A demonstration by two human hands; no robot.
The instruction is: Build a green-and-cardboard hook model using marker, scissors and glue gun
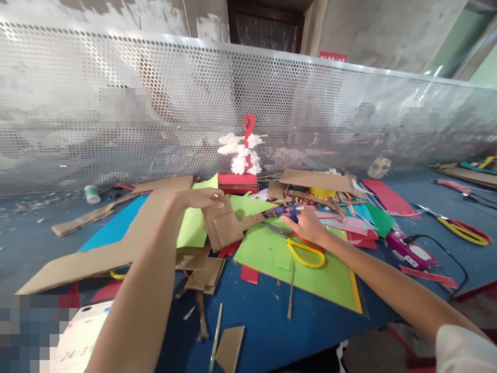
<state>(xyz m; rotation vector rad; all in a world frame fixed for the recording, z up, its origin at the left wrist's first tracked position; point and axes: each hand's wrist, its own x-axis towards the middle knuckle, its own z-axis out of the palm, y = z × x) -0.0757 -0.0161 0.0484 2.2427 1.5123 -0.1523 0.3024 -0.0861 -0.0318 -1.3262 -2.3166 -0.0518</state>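
"Nearest me is my bare left forearm [140, 295], rising from the bottom edge and covering part of a phone [79, 336] at lower left, its screen showing digits."

"And the hand at the end of it?"

"My left hand [200, 198] is clamped on the top of a cardboard piece [227, 230], mid-frame, with a smaller square on its face."

"The other one?"

"My right hand [308, 225] is wrapped round a blue glue gun [285, 211], just right of centre. Its nozzle points left at a cardboard strip [252, 221]; I cannot tell whether they touch."

"What lies below?"

"Yellow-and-orange-handled scissors [308, 259], on a green sheet [330, 282] that covers part of the blue table [267, 326]."

"Behind, at upper centre?"

"White paper flowers [244, 161] above a red box [236, 182], before a perforated metal screen [174, 103]."

"Over on the right?"

"More scissors [466, 231], near a purple device [411, 252] with a black cord [446, 243]."
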